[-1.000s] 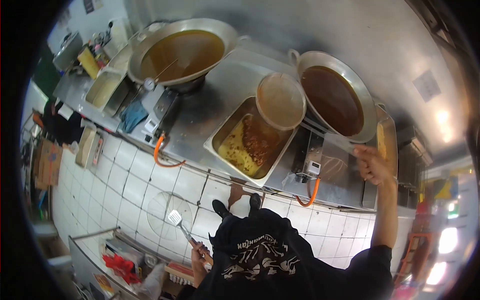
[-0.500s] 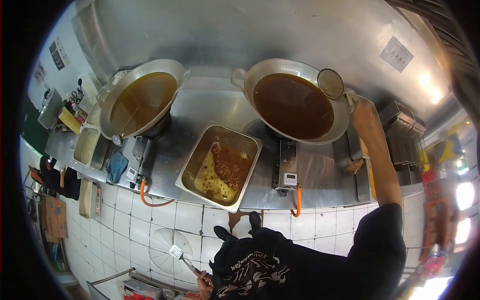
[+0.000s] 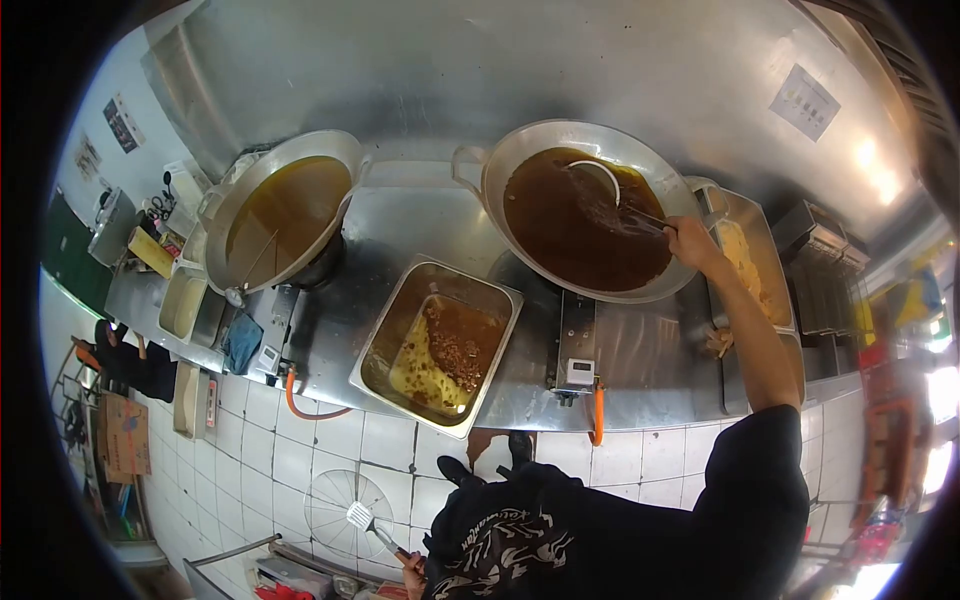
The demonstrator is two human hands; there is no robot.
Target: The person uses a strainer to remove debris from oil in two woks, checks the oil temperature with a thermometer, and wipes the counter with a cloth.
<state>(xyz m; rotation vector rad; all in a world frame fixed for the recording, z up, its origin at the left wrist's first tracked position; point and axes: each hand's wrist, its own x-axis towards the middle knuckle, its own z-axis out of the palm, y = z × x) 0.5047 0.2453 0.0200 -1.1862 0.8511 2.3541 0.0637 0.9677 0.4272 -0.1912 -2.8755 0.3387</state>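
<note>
Since half a second ago the skimmer [image 3: 598, 183] has come down from the far right rim of the right wok [image 3: 520, 150] and now sits with its round mesh partly sunk in the dark brown oil, and the right hand [image 3: 688, 240] has moved in over the wok's right edge with it.

At far left, the left wok [image 3: 335, 143] holds lighter amber oil, with a thin probe [image 3: 252, 262] leaning across its near rim. Just below it a blue cloth [image 3: 240, 340] lies on the steel counter [image 3: 400, 215]. Lower down, near the tiled floor [image 3: 250, 440], the left hand [image 3: 412, 572] is closed around the handle of a slotted spatula [image 3: 359, 517], whose blade points up and left; the hand is half cut off by the frame edge.

Between the 2 woks, a rectangular steel tray [image 3: 385, 300] sits at an angle on the counter, holding yellowish oil and a heap of dark fried crumbs. 2 orange hoses [image 3: 598, 425] hang from the counter's front.

Right of the tray stands the right wok, the skimmer inside it toward the far side. The right hand is clamped on the skimmer's handle at the wok's right rim, arm stretched forward. Just beyond it, a side tray [image 3: 770, 240] holds pale yellow food.
</note>
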